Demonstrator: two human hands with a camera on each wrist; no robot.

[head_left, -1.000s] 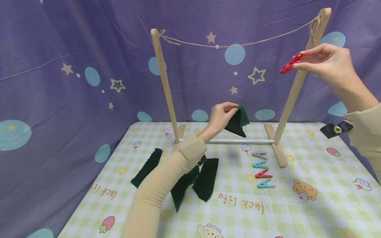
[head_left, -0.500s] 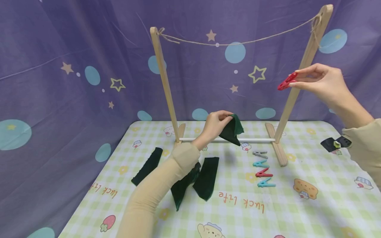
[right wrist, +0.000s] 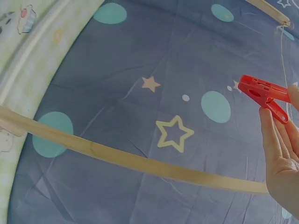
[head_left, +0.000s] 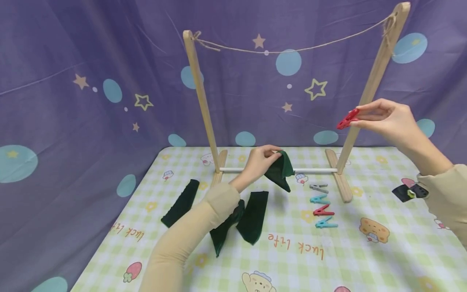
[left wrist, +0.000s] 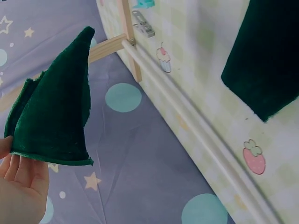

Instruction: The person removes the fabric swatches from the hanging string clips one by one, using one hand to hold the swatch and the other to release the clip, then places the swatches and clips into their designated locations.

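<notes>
My left hand (head_left: 260, 161) pinches a dark green piece of cloth (head_left: 280, 172) by its upper edge, and the cloth hangs over the table near the white bar. In the left wrist view this green cloth (left wrist: 53, 112) looks folded, with a pointed end away from the fingers. Higher on the right, my right hand (head_left: 388, 119) holds a red clothespin (head_left: 348, 119) between thumb and fingers, in front of the right post. The right wrist view shows the red clothespin (right wrist: 264, 95) by its handles, its nose pointing away from the hand.
A wooden frame has a left post (head_left: 202, 97), a right post (head_left: 379, 73), a sagging string (head_left: 277, 52) and a white bar (head_left: 313, 170). Several clothespins lie in a column, among them a red one (head_left: 322, 210). More green cloth pieces (head_left: 254, 217) lie left of them on the checked tablecloth (head_left: 292, 271).
Both hands have moved down. The left hand also went slightly left with the green cloth; the right hand lowered the red clothespin away from the string's height.
</notes>
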